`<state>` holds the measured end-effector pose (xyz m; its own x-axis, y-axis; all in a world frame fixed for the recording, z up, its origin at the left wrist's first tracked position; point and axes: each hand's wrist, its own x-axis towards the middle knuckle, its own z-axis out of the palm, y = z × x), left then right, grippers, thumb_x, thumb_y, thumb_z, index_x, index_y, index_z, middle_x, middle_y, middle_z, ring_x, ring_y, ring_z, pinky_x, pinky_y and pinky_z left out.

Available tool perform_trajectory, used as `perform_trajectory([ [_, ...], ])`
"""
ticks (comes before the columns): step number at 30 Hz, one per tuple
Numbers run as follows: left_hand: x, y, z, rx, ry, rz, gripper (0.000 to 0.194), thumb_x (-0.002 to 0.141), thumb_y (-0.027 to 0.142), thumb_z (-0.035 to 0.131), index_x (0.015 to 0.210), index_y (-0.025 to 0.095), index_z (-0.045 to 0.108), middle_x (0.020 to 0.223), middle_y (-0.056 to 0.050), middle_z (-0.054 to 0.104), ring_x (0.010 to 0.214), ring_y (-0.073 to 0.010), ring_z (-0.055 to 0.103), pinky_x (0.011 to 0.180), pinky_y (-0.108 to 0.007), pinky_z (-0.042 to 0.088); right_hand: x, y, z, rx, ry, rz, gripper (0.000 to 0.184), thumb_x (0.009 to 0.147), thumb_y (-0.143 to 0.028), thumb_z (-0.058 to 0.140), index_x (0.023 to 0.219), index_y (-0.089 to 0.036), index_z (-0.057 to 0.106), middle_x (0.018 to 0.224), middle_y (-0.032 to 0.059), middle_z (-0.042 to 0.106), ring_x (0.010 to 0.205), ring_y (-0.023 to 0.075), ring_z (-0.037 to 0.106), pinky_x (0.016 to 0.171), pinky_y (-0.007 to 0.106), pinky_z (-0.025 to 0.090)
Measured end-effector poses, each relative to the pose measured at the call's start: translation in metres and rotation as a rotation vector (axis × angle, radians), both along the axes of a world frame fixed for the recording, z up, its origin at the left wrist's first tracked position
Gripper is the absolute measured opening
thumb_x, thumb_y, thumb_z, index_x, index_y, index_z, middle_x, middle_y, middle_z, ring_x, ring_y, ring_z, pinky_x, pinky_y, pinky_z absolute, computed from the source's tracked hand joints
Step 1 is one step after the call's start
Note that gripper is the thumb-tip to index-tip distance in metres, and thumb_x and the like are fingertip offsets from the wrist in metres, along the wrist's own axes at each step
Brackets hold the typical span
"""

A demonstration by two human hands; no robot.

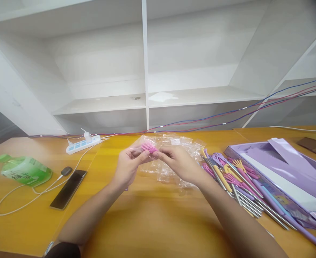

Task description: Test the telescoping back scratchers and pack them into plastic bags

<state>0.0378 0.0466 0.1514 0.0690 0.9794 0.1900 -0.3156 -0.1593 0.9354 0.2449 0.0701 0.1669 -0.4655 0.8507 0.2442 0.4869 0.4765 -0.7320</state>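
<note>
Both hands meet above the middle of the table around a pink back scratcher [149, 147], whose hand-shaped end shows; the rest of it is hidden. Clear plastic film lies around it. My left hand [129, 161] pinches the scratcher and the film from the left, thumb on top. My right hand [175, 159] pinches it from the right, thumb and fingertips together. Behind and below the hands lies a heap of clear plastic bags [186, 145]. Right of my right hand is a pile of back scratchers [235, 175] with pink, purple and yellow ends and metal rods.
A purple box [235, 146] with purple and white sheets stands at the right. On the left are a green bottle [26, 170] lying on its side, a phone [68, 190], a white cable and a power strip [83, 144]. Cables run below the white shelves [106, 104].
</note>
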Motion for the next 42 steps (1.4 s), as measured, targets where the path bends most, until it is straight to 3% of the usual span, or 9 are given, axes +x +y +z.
perform_trajectory([
  [3, -0.01, 0.006, 0.009, 0.041, -0.05, 0.146, 0.029, 0.078, 0.036, 0.095, 0.091, 0.014, 0.082, 0.093, -0.009, 0.084, 0.087, -0.0219, 0.081, 0.09, -0.038, 0.069, 0.006, 0.001, 0.005, -0.017, -0.077, -0.023, 0.057, 0.106, -0.07, 0.046, 0.082, -0.021, 0.061, 0.074, -0.0016, 0.06, 0.068, 0.0148, 0.052, 0.064, 0.03, 0.035],
  [6, -0.025, 0.012, 0.022, 0.08, -0.12, 0.268, 0.034, 0.073, 0.035, 0.098, 0.093, 0.015, 0.078, 0.092, -0.005, 0.082, 0.084, -0.0187, 0.079, 0.085, -0.035, 0.069, 0.016, 0.003, 0.009, -0.027, -0.094, -0.017, 0.057, 0.108, -0.07, 0.038, 0.087, -0.022, 0.06, 0.075, -0.0015, 0.058, 0.068, 0.0152, 0.052, 0.064, 0.03, 0.037],
  [11, -0.036, 0.017, 0.03, 0.154, -0.096, 0.269, 0.038, 0.072, 0.032, 0.098, 0.097, 0.015, 0.077, 0.094, -0.005, 0.081, 0.084, -0.0171, 0.078, 0.085, -0.033, 0.067, 0.02, 0.003, 0.01, -0.014, -0.082, -0.007, 0.058, 0.109, -0.071, 0.035, 0.1, -0.024, 0.068, 0.091, 0.0025, 0.07, 0.082, 0.0187, 0.061, 0.073, 0.031, 0.043],
  [18, -0.031, 0.023, 0.016, 0.158, -0.01, 0.28, 0.036, 0.069, 0.031, 0.1, 0.092, 0.013, 0.078, 0.086, -0.005, 0.079, 0.079, -0.0154, 0.074, 0.08, -0.028, 0.062, 0.012, 0.003, 0.009, -0.022, -0.048, -0.029, 0.063, 0.106, -0.074, 0.038, 0.098, -0.023, 0.074, 0.079, 0.0012, 0.064, 0.071, 0.0175, 0.054, 0.069, 0.031, 0.041],
  [25, -0.022, 0.025, -0.007, 0.112, 0.018, 0.229, 0.042, 0.073, 0.034, 0.097, 0.107, 0.016, 0.08, 0.099, -0.006, 0.081, 0.084, -0.0171, 0.075, 0.085, -0.031, 0.061, 0.007, -0.002, 0.007, -0.033, -0.028, -0.032, 0.062, 0.105, -0.073, 0.043, 0.092, -0.021, 0.074, 0.074, 0.0015, 0.061, 0.066, 0.0165, 0.05, 0.062, 0.03, 0.038],
  [29, -0.018, 0.023, -0.01, 0.099, 0.038, 0.204, 0.04, 0.076, 0.035, 0.096, 0.108, 0.016, 0.081, 0.091, -0.005, 0.079, 0.083, -0.0165, 0.074, 0.085, -0.03, 0.059, 0.002, -0.002, 0.001, -0.019, 0.062, -0.085, 0.046, 0.104, -0.061, 0.055, 0.122, -0.021, 0.069, 0.083, 0.0013, 0.062, 0.075, 0.0175, 0.056, 0.067, 0.031, 0.044],
  [32, -0.018, 0.023, -0.011, 0.094, 0.04, 0.208, 0.04, 0.076, 0.035, 0.096, 0.107, 0.016, 0.081, 0.091, -0.004, 0.079, 0.082, -0.0158, 0.073, 0.086, -0.03, 0.059, -0.004, -0.002, -0.006, -0.01, 0.242, -0.135, 0.05, 0.101, -0.053, 0.064, 0.14, -0.023, 0.053, 0.096, 0.0015, 0.06, 0.083, 0.017, 0.061, 0.074, 0.032, 0.051],
  [39, -0.01, 0.019, -0.015, 0.068, 0.072, 0.165, 0.038, 0.077, 0.036, 0.094, 0.107, 0.017, 0.081, 0.091, -0.004, 0.077, 0.081, -0.0154, 0.07, 0.083, -0.029, 0.057, -0.02, -0.011, -0.017, -0.001, 0.433, -0.059, 0.031, 0.093, -0.025, 0.061, 0.117, -0.026, 0.041, 0.096, -0.002, 0.049, 0.071, 0.0113, 0.053, 0.061, 0.027, 0.047],
  [42, -0.002, 0.013, -0.015, 0.067, 0.125, 0.126, 0.037, 0.078, 0.037, 0.093, 0.107, 0.018, 0.079, 0.09, -0.003, 0.075, 0.081, -0.0161, 0.069, 0.082, -0.03, 0.056, -0.028, -0.017, -0.025, 0.17, 0.407, -0.116, 0.03, 0.088, -0.014, 0.057, 0.109, -0.026, 0.039, 0.097, -0.0011, 0.046, 0.074, 0.0124, 0.049, 0.062, 0.027, 0.045],
])
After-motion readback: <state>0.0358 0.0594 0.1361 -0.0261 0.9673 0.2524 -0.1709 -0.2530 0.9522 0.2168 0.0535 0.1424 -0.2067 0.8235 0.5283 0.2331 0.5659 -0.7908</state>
